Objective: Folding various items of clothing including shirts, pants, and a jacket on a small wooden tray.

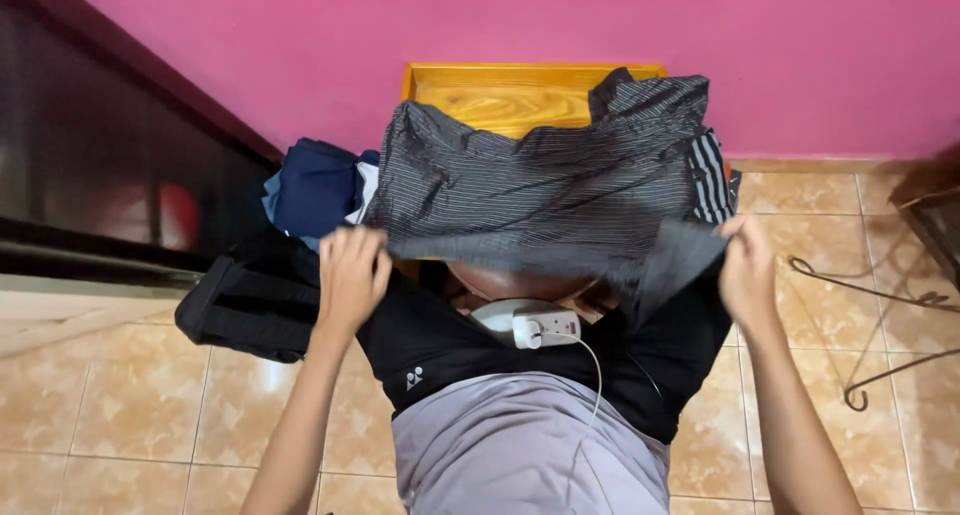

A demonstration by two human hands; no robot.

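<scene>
Home room: pink wall, tiled floor, clothes pile.

Thin matt striped grey cloth garment, glossy varnished wooden table, polished beige floor tiles, smooth white plastic charger, matt black fabric bag

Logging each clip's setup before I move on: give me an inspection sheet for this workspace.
Surface: wooden stool against the pink wall, mostly draped.
Job's things: dark striped garment, lifted by its near edge.
Clutter: navy clothes, black bag, black and grey garments below.
Hands: left hand and right hand each grip a garment corner.
Cables: white adapter with a thin white cord.
Surroundings: tan tiled floor, metal wire stand at right.
</scene>
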